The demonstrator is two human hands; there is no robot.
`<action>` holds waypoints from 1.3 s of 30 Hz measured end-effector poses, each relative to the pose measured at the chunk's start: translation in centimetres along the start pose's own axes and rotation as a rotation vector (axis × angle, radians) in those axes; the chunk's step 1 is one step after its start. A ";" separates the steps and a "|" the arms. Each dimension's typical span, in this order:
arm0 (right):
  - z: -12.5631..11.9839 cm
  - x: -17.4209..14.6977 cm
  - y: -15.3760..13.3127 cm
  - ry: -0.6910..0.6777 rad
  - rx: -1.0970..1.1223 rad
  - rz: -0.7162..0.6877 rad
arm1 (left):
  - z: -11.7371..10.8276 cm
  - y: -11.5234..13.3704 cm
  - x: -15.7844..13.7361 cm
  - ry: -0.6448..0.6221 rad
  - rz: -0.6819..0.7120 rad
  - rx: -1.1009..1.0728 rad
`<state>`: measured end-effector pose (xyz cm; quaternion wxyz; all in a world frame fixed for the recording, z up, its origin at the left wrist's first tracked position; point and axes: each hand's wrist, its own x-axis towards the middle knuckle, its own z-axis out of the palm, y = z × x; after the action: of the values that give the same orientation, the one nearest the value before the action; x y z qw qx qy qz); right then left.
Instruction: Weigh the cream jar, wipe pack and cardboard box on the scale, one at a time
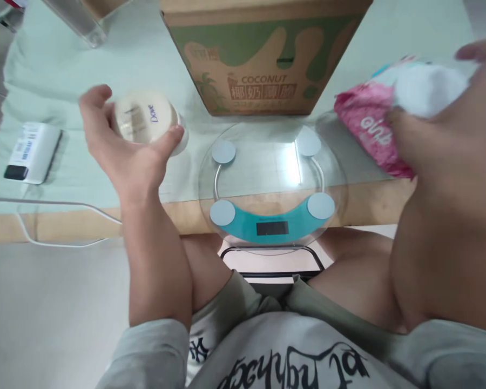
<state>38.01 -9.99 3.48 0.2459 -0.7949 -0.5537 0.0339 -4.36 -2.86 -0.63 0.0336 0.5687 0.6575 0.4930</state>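
Note:
My left hand [133, 156] is wrapped round a round white Dove jar [140, 116], with the thumb on its near right side. The jar's pale lid faces up, above the cloth left of the glass scale [263, 162]. At the right, my right hand [449, 119] curves round a crumpled pink packet [372, 127] with a white, rounded part [427, 89]. The thumb lies over the packet near that white part, and the fingers are spread and blurred. The scale lies at the table's front edge between my hands, its small display dark.
Behind the scale stands a coconut snack carton [263, 65]. A white power bank [33, 153] lies at the left, and a white cable [65, 202] hangs over the table edge [65, 224]. A clear container [81, 24] stands at the back left.

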 end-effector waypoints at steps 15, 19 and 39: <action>7.4 -5.3 -3.6 -0.051 0.329 -0.670 | 1.6 9.3 -7.6 -0.763 0.577 -0.389; 8.5 -5.2 -3.4 -0.111 0.388 -0.668 | 1.9 8.3 -7.2 -0.829 0.493 -0.395; 8.9 -4.4 -5.2 -0.085 0.639 -0.417 | 1.1 9.1 -8.0 -0.840 0.575 -0.327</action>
<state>28.90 -9.40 -3.03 0.4595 -0.5464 -0.6748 0.1869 5.61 -9.67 0.89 0.2455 0.8618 0.3195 0.3082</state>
